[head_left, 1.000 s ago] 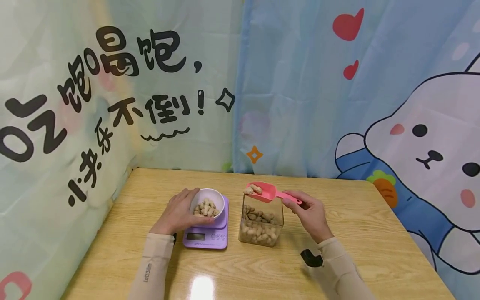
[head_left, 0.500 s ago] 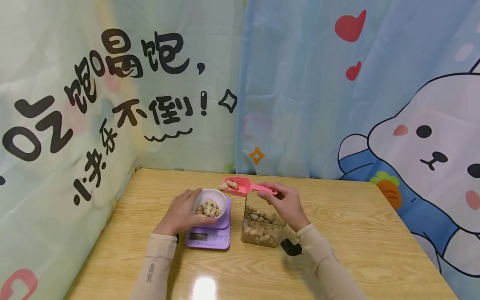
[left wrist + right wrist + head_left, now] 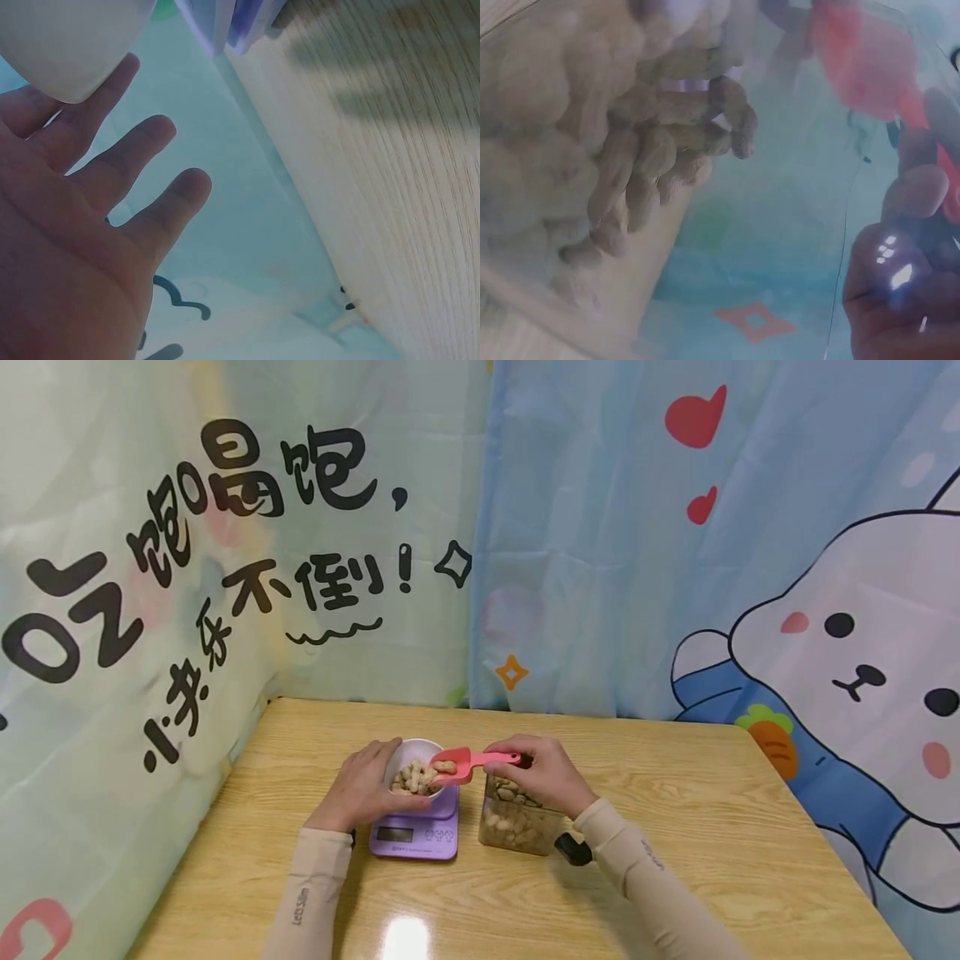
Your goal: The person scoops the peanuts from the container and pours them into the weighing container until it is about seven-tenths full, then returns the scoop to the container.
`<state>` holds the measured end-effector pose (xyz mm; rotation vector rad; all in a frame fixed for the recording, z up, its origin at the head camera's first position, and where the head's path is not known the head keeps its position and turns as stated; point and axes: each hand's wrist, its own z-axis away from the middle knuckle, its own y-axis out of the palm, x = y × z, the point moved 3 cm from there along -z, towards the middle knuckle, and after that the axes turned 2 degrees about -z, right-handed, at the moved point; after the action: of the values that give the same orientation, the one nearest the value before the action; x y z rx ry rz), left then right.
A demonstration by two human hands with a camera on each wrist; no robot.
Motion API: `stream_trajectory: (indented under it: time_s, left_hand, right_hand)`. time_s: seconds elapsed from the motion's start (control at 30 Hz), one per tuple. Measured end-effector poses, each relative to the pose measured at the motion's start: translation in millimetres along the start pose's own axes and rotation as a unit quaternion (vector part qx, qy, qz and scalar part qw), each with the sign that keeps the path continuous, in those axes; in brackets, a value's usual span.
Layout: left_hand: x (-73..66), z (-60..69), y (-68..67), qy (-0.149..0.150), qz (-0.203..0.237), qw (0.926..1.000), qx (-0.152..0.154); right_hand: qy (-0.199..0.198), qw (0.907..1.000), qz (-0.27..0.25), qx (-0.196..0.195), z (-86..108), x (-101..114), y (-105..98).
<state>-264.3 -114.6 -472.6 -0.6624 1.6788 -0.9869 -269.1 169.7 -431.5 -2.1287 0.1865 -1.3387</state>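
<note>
My left hand point(image 3: 358, 789) holds a white bowl point(image 3: 408, 751) of peanuts point(image 3: 408, 778), thumb on the near side and fingers on the far side. In the left wrist view two fingers touch the bowl point(image 3: 75, 45); the others stand free. Under the bowl is a purple kitchen scale point(image 3: 414, 846); whether they touch is hard to tell. My right hand point(image 3: 546, 773) pinches the handle of a pink scoop point(image 3: 462, 767), whose tip is over the bowl's right rim with peanuts at its front. Below that hand stands a clear container point(image 3: 521, 843) of peanuts, seen through its wall in the right wrist view.
A wooden table point(image 3: 465, 902) carries everything. Printed curtains point(image 3: 570, 543) hang behind the table and along its left side. The container stands just right of the scale, with a narrow gap between them.
My right hand has carried the scoop left from above the container and lowered it to the bowl, its front tipping down. My left hand keeps its hold on the bowl.
</note>
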Motion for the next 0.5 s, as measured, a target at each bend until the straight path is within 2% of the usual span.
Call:
stream_trajectory:
  time_s: [0.13,0.23,0.5]
  left_hand:
    - [0.4,-0.3,0.2,0.000,-0.004,1.0000,-0.004]
    - [0.0,-0.3,0.4,0.002,-0.001,1.0000,-0.003]
    - [1.7,0.7,2.7,0.003,0.006,1.0000,-0.007]
  right_hand:
    - [-0.013,0.9982,0.047,0.036,-5.4,6.9,0.1]
    - [-0.038,0.9939,0.085,0.059,-12.7,16.5,-4.1]
    - [-0.107,0.9721,0.171,0.120,-27.1,43.6,-10.8]
